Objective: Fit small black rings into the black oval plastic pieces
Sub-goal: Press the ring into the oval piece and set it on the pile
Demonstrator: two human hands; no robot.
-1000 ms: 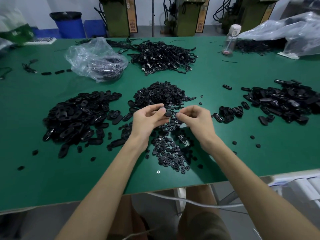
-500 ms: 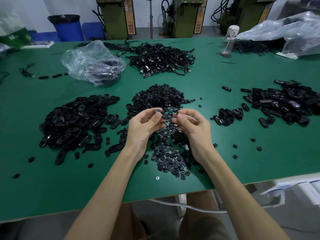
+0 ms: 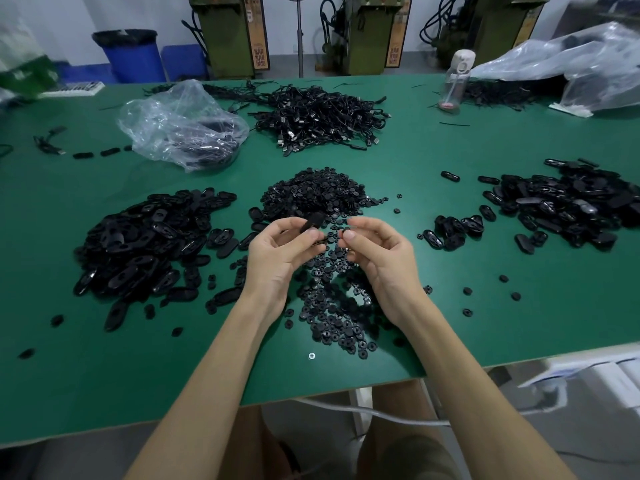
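**Fig. Oval piece and ring held apart, fitting not yet made**

The black oval plastic piece (image 3: 313, 221) is tilted between the thumb and fingertips of the left hand (image 3: 277, 258), above the middle of the green table (image 3: 450, 323). The right hand (image 3: 381, 261) pinches what I take for a small black ring (image 3: 346, 229) just beside it, not touching. A second ago the hands met over the piece. Now a gap shows, so I judge this ring unseated.

Under the hands lies the loose heap of black rings (image 3: 315, 192). One pile of black oval pieces (image 3: 138, 244) lies toward the left edge and another pile (image 3: 571, 202) toward the right edge. Bare green along the near edge leaves the forearms room.
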